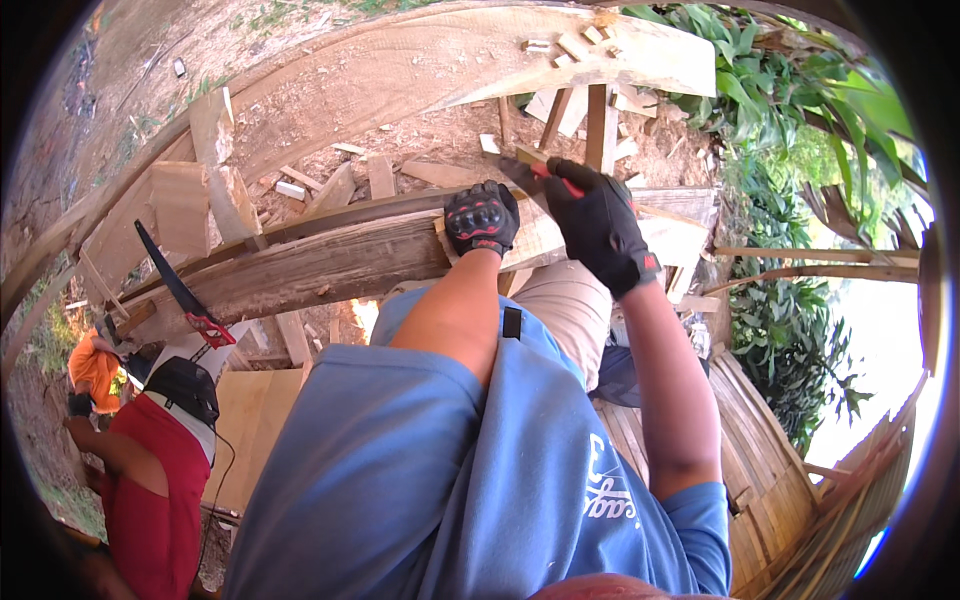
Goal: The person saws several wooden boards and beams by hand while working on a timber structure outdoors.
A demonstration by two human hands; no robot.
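My left hand point(481, 216), in a black glove with red trim, is closed knuckles-up at a pale piece of wood point(532, 243) lying along the weathered beam point(330, 252) in front of me. Its fingertips are hidden over the far side. To the right, my right hand point(600, 222), gloved alike, is raised above the wood and closed around a tool with a red-and-black handle and a dark blade point(522, 176). The glove covers much of this tool, so its exact kind is unclear. The blade points left toward the space just beyond my left hand.
A handsaw point(180, 285) with a red handle stands at the left. Beyond the beam lies a long curved plank point(400, 75) with small offcuts on it. Wood scraps and shavings cover the ground. A person in red point(150, 490) is at lower left, another in orange point(92, 372) farther off.
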